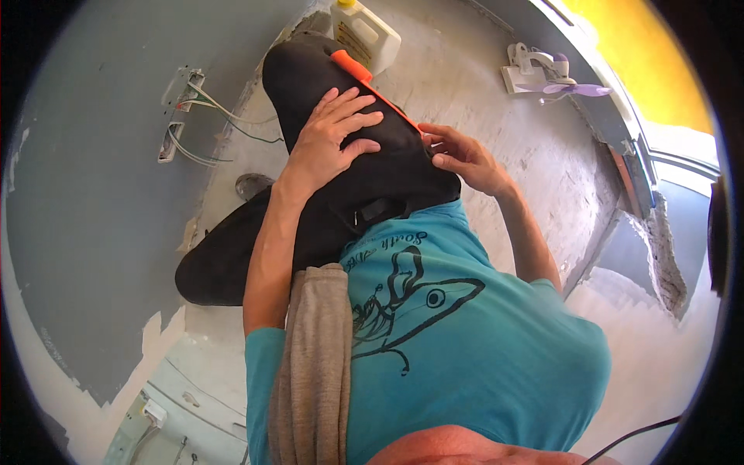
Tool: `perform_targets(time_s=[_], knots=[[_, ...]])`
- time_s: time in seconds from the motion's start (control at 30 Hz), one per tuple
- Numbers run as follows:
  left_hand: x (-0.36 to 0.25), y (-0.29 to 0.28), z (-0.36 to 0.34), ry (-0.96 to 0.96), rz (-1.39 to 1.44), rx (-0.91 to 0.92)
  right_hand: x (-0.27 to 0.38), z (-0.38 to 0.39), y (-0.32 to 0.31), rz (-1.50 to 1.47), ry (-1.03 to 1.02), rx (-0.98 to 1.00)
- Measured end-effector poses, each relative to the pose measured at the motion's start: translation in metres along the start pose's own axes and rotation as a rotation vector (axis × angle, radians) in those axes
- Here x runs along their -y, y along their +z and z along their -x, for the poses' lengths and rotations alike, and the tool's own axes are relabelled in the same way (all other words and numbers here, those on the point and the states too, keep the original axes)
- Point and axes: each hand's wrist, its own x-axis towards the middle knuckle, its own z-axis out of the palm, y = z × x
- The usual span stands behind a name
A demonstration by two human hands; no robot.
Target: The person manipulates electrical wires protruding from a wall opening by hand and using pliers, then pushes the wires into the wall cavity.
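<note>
My left hand point(329, 143) lies on my black-trousered thigh point(302, 74), its fingers spread and holding nothing. Along that thigh rests a tool with a thick orange handle point(353, 65) and a long, thin orange bar point(394, 106); its exact kind I cannot make out. The handle points away toward my knee. At the bar's near end, my right hand point(465, 157) has its bent fingertips on the tool, with the thumb a little below. Part of that end is hidden by the fingers. A dark edge shows beside the bar.
A white jug with a yellow cap point(366, 35) stands beyond my knee. To the left, loose wires point(221, 116) hang from open wall boxes. A small fan with purple blades point(562, 84) is at the far right, near a broken wall edge point(666, 256). A grey-brown cloth point(314, 364) hangs over my shoulder.
</note>
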Motion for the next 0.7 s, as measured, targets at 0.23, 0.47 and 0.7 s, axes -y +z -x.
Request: perform_targets(time_s=[0.23,0.47,0.7], knots=[[-0.002,0.001,0.019,-0.039,0.08,-0.052,-0.029,-0.015,-0.019,0.098,-0.006,-0.149],[-0.006,-0.003,0.05,-0.127,0.059,-0.114,-0.038,-0.028,-0.013,0.075,0.109,0.077],[-0.005,0.0,0.09,-0.297,0.045,-0.179,-0.054,-0.033,0.009,-0.199,0.121,0.221]])
